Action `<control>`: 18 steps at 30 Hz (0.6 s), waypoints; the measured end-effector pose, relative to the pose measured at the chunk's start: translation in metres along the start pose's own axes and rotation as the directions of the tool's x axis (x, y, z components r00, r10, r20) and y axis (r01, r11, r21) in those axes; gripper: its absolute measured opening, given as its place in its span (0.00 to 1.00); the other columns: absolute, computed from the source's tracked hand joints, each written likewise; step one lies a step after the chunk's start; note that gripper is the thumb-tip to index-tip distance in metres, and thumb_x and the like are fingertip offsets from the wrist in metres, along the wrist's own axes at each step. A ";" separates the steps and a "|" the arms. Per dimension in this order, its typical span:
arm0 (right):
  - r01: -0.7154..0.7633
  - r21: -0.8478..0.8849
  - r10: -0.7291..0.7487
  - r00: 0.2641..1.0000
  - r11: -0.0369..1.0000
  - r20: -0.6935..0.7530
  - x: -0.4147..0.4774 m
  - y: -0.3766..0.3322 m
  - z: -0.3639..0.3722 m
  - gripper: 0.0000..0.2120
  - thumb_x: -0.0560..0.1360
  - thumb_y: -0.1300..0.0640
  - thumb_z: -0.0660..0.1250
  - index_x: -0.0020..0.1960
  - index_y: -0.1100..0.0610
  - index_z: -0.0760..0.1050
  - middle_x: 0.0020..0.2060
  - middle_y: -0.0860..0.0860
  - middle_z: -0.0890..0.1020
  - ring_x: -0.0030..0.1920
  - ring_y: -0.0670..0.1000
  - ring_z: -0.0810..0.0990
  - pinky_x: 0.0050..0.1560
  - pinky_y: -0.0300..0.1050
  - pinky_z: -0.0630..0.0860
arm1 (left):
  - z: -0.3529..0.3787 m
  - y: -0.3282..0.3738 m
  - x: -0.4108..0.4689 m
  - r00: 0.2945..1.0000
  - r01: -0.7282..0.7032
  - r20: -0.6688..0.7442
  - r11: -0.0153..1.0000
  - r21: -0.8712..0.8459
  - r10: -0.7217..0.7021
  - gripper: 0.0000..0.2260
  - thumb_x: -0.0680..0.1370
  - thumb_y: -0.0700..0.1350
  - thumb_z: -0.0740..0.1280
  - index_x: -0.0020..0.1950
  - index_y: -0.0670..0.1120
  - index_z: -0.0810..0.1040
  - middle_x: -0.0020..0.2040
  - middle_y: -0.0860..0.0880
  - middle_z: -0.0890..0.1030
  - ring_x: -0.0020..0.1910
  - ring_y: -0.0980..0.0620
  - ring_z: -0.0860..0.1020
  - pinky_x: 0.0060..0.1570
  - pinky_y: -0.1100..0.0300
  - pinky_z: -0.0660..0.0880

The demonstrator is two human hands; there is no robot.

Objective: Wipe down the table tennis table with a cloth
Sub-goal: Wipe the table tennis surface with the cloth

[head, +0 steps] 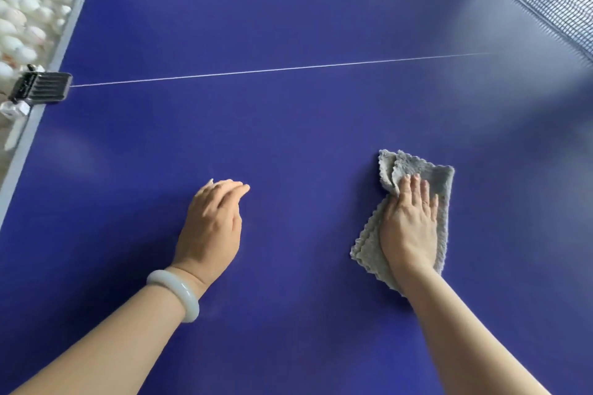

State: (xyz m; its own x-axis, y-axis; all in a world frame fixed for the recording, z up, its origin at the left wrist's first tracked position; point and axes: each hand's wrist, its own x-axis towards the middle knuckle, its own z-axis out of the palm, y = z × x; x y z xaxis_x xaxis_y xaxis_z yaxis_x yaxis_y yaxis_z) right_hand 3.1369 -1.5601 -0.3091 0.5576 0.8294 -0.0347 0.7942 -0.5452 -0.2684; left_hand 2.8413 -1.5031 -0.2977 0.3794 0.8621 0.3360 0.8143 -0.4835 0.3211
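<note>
Pressing the folded grey cloth (pixel 442 179) flat on the blue table (pixel 288 26) with the right hand (pixel 409 224), fingers straight and together; holding the left hand (pixel 213 224), loosely curved and empty, well to the cloth's left, contact with the surface unclear.

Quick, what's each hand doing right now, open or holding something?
Left hand: open, holding nothing, over the table.
Right hand: open, straight fingers pressing the grey cloth flat on the table.
</note>
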 end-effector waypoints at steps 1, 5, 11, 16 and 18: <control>0.057 0.005 -0.057 0.998 0.998 0.004 0.000 -0.001 0.001 0.25 0.85 0.58 0.43 0.81 0.57 0.48 0.81 0.49 0.48 0.80 0.46 0.41 0.79 0.46 0.37 | 0.005 0.016 0.003 1.000 -0.026 0.010 1.000 -0.008 0.026 0.16 0.77 0.31 0.61 0.63 0.37 0.77 0.60 0.42 0.79 0.61 0.41 0.77 0.68 0.41 0.69; 0.544 0.071 -0.549 0.830 0.836 0.095 -0.007 -0.022 0.001 0.25 0.85 0.56 0.50 0.81 0.54 0.54 0.80 0.48 0.53 0.78 0.42 0.42 0.78 0.40 0.35 | 0.040 0.086 0.033 0.994 0.025 0.111 0.999 -0.042 -0.020 0.21 0.76 0.30 0.63 0.70 0.36 0.71 0.69 0.39 0.72 0.70 0.40 0.71 0.72 0.44 0.64; 0.615 0.049 -0.616 0.780 0.787 0.114 0.043 0.048 -0.023 0.24 0.86 0.50 0.47 0.81 0.52 0.53 0.80 0.46 0.52 0.80 0.44 0.46 0.79 0.43 0.40 | 0.084 0.133 0.067 0.946 0.242 0.195 0.965 0.100 -0.258 0.23 0.83 0.44 0.55 0.78 0.41 0.59 0.78 0.43 0.60 0.78 0.45 0.56 0.77 0.50 0.52; -0.011 0.006 0.011 1.000 1.000 0.007 0.072 0.156 -0.053 0.25 0.84 0.56 0.49 0.81 0.59 0.52 0.81 0.52 0.52 0.80 0.49 0.46 0.80 0.48 0.43 | 0.088 0.135 0.067 0.947 0.255 0.155 0.951 0.175 -0.283 0.22 0.82 0.47 0.57 0.74 0.40 0.66 0.75 0.41 0.66 0.76 0.43 0.62 0.75 0.46 0.59; -0.033 0.026 0.034 0.998 0.999 -0.049 0.052 0.144 -0.045 0.26 0.84 0.58 0.49 0.80 0.62 0.53 0.80 0.54 0.51 0.80 0.51 0.46 0.80 0.49 0.42 | 0.087 0.137 0.067 0.948 0.255 0.144 0.950 0.181 -0.282 0.22 0.81 0.46 0.59 0.73 0.39 0.67 0.74 0.41 0.68 0.75 0.42 0.64 0.74 0.45 0.61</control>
State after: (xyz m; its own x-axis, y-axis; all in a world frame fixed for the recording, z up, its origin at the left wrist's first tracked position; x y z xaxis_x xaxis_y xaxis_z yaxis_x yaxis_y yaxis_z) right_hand 3.2908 -1.6013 -0.3061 0.5953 0.8035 0.0034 0.7690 -0.5686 -0.2922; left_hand 3.0161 -1.4981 -0.3082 0.1934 0.9760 0.1003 0.9497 -0.2119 0.2307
